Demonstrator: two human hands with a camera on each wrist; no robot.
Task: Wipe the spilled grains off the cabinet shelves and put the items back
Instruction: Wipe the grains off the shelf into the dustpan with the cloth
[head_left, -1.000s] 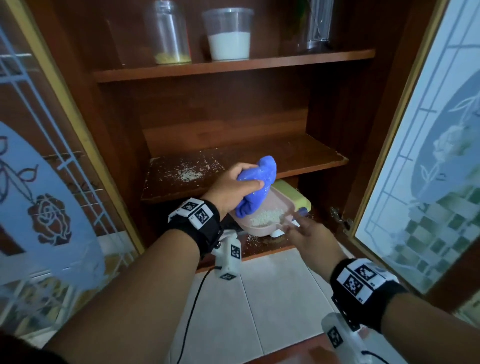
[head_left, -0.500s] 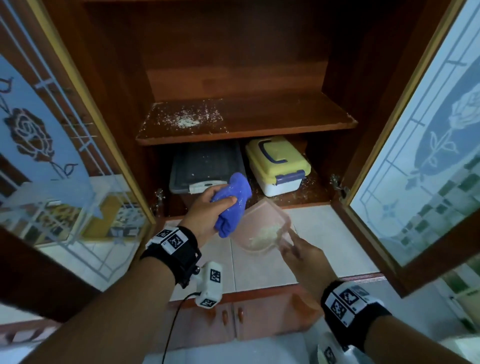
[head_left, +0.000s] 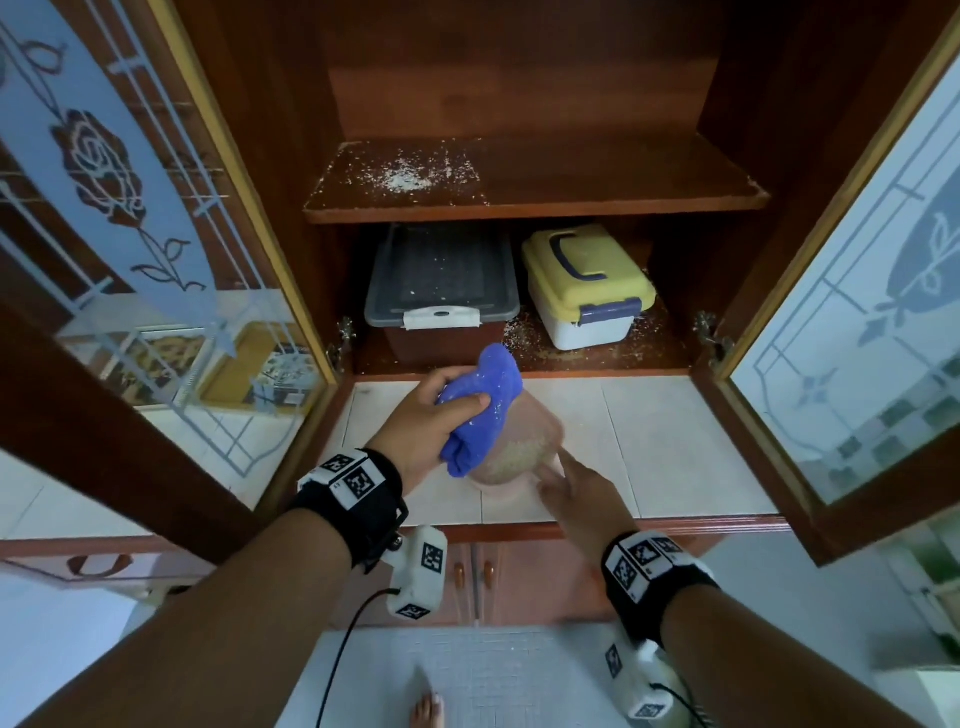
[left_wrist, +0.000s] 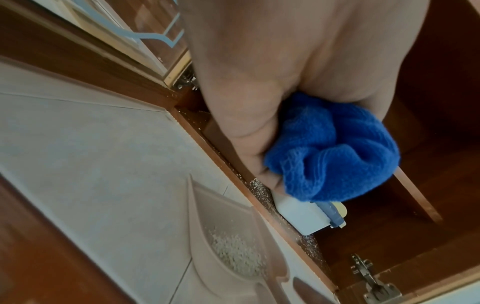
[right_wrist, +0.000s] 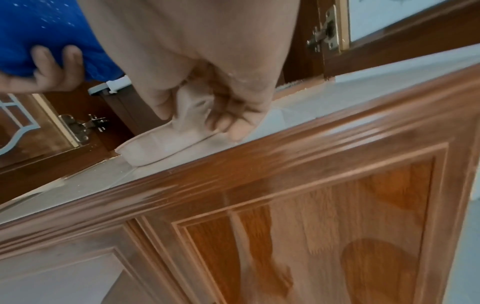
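Observation:
My left hand (head_left: 447, 410) grips a bunched blue cloth (head_left: 480, 410) just above a pink plastic pan (head_left: 535, 436) that holds a small heap of grains (head_left: 511, 457). The pan sits on the white tiled counter (head_left: 675, 447), and my right hand (head_left: 558, 470) pinches its handle (right_wrist: 192, 115) near the counter's front edge. In the left wrist view the cloth (left_wrist: 330, 160) fills my fist, with the pan (left_wrist: 207, 216) below it. Spilled grains (head_left: 400, 176) cover the left half of the middle shelf (head_left: 623, 192). More grains (head_left: 524, 338) lie on the bottom shelf.
A grey-lidded box (head_left: 441, 280) and a yellow-lidded box (head_left: 587, 280) stand on the bottom shelf, close behind the cloth. Both glass cabinet doors (head_left: 130, 218) (head_left: 857, 312) stand wide open at the sides. Wooden cupboard doors (right_wrist: 311, 226) lie below the counter edge.
Both hands came down from the middle shelf's edge to the counter, carrying pan and cloth. The pan now rests on the tiles. The head view tilted downward.

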